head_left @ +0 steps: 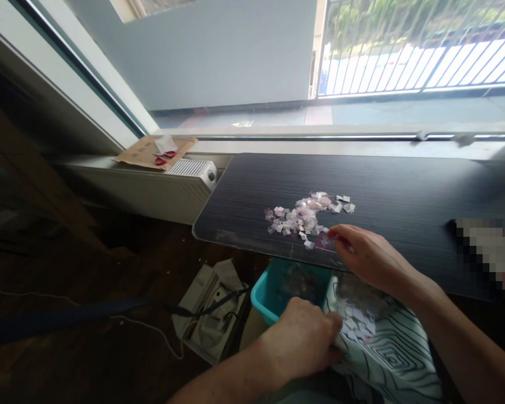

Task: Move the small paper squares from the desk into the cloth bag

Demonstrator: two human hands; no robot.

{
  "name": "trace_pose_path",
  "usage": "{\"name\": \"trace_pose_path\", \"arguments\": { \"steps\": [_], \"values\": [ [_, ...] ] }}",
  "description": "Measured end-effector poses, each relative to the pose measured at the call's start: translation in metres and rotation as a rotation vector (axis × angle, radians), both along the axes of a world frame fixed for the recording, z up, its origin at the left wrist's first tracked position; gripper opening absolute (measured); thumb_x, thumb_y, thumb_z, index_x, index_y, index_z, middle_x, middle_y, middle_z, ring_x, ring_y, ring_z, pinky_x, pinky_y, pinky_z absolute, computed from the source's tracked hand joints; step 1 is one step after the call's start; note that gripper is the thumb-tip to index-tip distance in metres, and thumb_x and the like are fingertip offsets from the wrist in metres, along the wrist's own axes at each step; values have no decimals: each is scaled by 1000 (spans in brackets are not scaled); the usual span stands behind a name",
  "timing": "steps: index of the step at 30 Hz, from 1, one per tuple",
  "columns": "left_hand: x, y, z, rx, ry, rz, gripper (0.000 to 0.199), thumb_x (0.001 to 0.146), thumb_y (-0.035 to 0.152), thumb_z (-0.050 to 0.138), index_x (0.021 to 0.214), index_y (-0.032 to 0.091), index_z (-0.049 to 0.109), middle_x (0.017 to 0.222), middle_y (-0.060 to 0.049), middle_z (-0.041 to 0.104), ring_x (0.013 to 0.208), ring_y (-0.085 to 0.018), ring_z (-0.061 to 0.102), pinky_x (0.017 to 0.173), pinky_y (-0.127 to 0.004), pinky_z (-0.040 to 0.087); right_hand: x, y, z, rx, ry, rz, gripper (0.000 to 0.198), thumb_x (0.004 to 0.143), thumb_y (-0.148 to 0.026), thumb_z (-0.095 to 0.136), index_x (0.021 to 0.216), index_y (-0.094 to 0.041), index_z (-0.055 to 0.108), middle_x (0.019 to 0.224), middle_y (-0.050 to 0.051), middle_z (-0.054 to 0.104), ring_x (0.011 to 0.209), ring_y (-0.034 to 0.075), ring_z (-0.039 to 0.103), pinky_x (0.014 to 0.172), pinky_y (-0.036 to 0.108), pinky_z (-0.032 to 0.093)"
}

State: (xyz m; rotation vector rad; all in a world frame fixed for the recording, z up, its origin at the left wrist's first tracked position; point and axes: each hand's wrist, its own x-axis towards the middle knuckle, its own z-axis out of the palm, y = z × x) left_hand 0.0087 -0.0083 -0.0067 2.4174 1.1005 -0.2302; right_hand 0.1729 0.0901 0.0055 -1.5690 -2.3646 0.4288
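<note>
My right hand [368,255] is over the dark table's front edge, thumb and fingers pinched on a clear, pinkish plastic piece [326,242]. Just beyond it lies a loose pile of small white and pink pieces [305,213], some of them see-through. My left hand [301,336] is closed on the edge of a pale cloth bag [398,350] with dark line patterns. The bag gapes below the table edge, and many white pieces [357,322] lie inside it. Left of the bag is a turquoise bin [263,292] with clear scraps in it, partly hidden by my left hand.
The dark table [404,185] stands against the window. On the ledge to the left, red-handled scissors [165,157] lie on a brown envelope [141,151], near a white radiator [193,171]. An open box [210,314] and a cable are on the floor. A blurred-out object [488,252] sits at right.
</note>
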Motion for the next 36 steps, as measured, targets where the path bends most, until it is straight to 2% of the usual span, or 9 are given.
{"name": "trace_pose_path", "arguments": {
  "steps": [5,8,11,15,18,24,32,36],
  "values": [
    [0,1,3,-11,2,-3,26,81,42,63,94,19,62,76,-7,71,70,-31,69,63,-38,52,-9,12,-2,11,1,18,27,85,-19,44,102,-20,65,93,5,71,74,17,64,62,26,41],
    [0,1,5,-3,-11,4,27,81,43,63,93,19,61,76,-7,71,70,-31,69,63,-38,52,-8,18,-3,24,-34,-35,27,85,-19,44,102,-19,65,92,6,72,75,19,64,63,27,41],
    [-1,1,5,-7,-1,-1,27,82,43,63,93,18,61,77,-7,71,71,-31,69,63,-38,52,-7,18,-1,31,-22,-41,27,86,-19,44,103,-19,65,94,6,71,76,19,64,64,27,41],
    [-1,1,3,-23,15,-6,27,81,43,63,94,19,60,76,-7,71,70,-31,68,64,-38,52,-11,15,2,-13,-13,44,27,87,-19,42,101,-19,65,93,6,71,76,18,64,63,26,41],
    [-2,1,3,-19,6,7,27,81,43,64,93,19,60,77,-7,71,70,-31,69,64,-38,52,-13,18,1,14,-66,-2,28,86,-19,42,101,-19,65,95,7,71,77,19,64,62,27,40],
    [-3,1,7,-30,9,18,27,81,42,63,94,18,61,77,-8,71,71,-30,69,65,-38,52,-6,22,0,24,-30,3,28,85,-20,43,103,-19,65,96,7,72,79,20,65,66,28,42],
    [-12,-1,6,-61,59,46,26,82,41,61,95,18,61,81,-9,71,75,-30,68,69,-37,51,7,16,1,35,-144,-70,28,86,-22,42,101,-21,66,97,7,72,79,22,66,63,29,41],
    [-14,-1,4,-70,91,63,28,81,41,61,97,19,61,82,-9,71,76,-31,68,70,-38,51,10,9,2,17,-126,-25,28,86,-21,42,101,-21,66,95,7,73,79,21,66,64,29,42]
  ]
}}
